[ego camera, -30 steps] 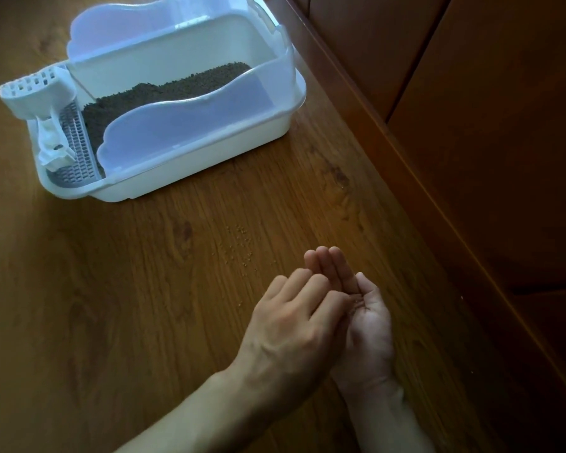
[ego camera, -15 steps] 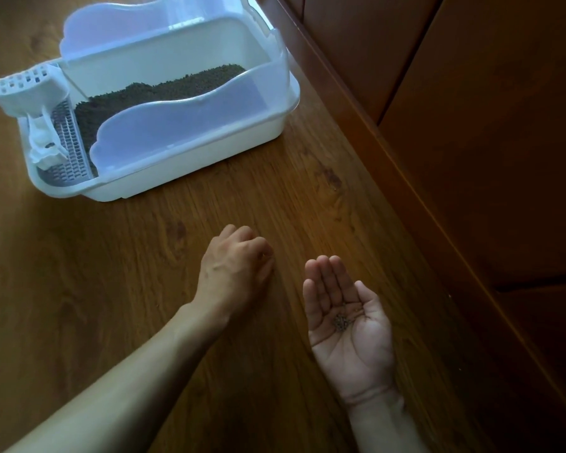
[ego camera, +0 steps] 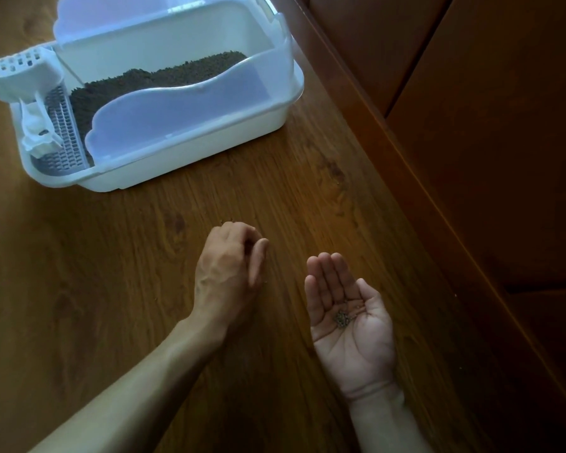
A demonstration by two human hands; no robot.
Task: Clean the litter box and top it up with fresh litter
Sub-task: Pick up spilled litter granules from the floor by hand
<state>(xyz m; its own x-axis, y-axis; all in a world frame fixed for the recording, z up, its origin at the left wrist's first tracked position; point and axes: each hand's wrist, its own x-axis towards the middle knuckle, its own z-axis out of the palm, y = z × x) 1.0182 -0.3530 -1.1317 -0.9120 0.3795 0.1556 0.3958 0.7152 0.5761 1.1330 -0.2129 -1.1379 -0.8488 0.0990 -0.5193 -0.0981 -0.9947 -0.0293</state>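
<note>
**Spilled grains gathered in the palm, box well clear**

The right hand (ego camera: pixel 348 317) lies palm up and flat over the floor (ego camera: pixel 111 289), fingers straight and together, with a small clump of grains (ego camera: pixel 342 318) resting in the hollow of the palm. It grips nothing; the grains simply sit on it.

The left hand (ego camera: pixel 231 266) is just beside it to the left, knuckles up, fingers curled down toward the boards with the thumb drawn in against them. Whether a grain is pinched at the fingertips cannot be told, as they are hidden under the hand. A few loose specks show on the floor at its far edge and beside the thumb.

The litter box (ego camera: pixel 183 165) stands farther off at the upper left, well apart from both hands, with a bare strip of floor between. Its pale blue guard walls rise above the white tray, and dark litter (ego camera: pixel 151 80) fills the tray behind the near wall. At the box's left end a white scoop (ego camera: pixel 23 76) hangs over a slotted grate (ego camera: pixel 64 138).

A dark wooden skirting (ego camera: pixel 406 178) runs diagonally along the right, near the box's right corner and near the right hand's outer edge. The open room lies to the left and toward the viewer.
</note>
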